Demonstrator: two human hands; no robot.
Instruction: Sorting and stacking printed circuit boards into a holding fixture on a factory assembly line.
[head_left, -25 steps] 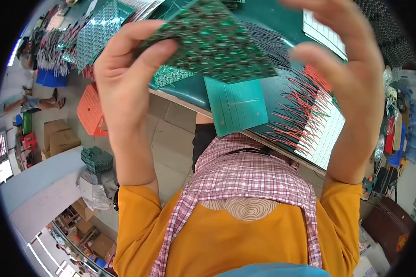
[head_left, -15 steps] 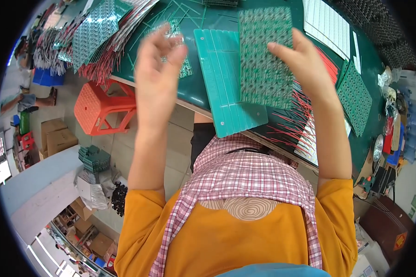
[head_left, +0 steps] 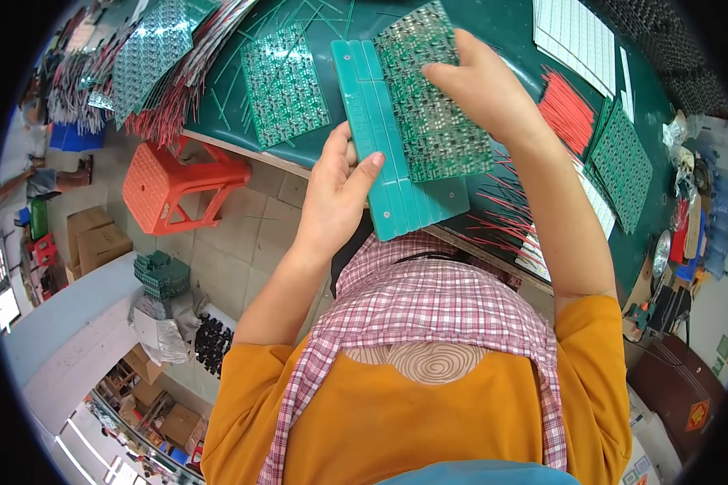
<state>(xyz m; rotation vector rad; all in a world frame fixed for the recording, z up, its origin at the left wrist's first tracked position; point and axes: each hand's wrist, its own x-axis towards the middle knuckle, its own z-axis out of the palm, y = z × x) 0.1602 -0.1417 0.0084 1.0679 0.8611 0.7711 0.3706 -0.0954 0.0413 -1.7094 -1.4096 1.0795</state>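
Note:
My right hand [head_left: 493, 93] grips the upper right edge of a green circuit board panel [head_left: 441, 113], thumb lying on its face. Tilted, this panel covers much of a turquoise grooved plate [head_left: 387, 153] at the table's front edge. Against the plate's left side, my left hand [head_left: 337, 182] has its thumb over the face and its fingers at the edge, partly hidden. Another circuit board panel [head_left: 285, 85] lies flat on the table to the left, with thin green strips around it.
Red wires [head_left: 566, 111] lie on the green table right of my right forearm. Beyond them are stacked green panels [head_left: 625, 166] and white panels [head_left: 574, 40]. Wired boards [head_left: 158, 56] are heaped at the far left. A red stool [head_left: 166, 186] stands below the table's left edge.
My left hand has come down from above the left panel to the grooved plate's left edge. My right hand has shifted left, tilting the circuit board panel over the plate.

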